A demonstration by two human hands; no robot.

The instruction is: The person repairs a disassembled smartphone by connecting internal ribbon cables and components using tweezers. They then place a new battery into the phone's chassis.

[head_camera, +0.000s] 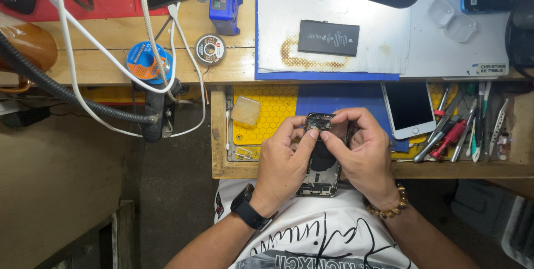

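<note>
Black opened phone: the black smartphone body with its screen removed [321,160] lay upright between both hands, over the front edge of the open wooden drawer [219,135], its lower end above the person's white printed shirt [311,230].
Left hand: the left hand [283,160], black watch on its wrist, gripped the phone's left side, thumb pressed near the top.
Right hand: the right hand [361,149], brown bead bracelet on its wrist, clasped the right side, fingers curled over the upper edge.
Drawer: a yellow honeycomb mat [272,107], a white-framed phone screen [409,109] and 1 cluster of screwdrivers and tweezers [461,127].
Bench: a flat black rectangular battery [328,37] rested on white paper [384,30].
</note>
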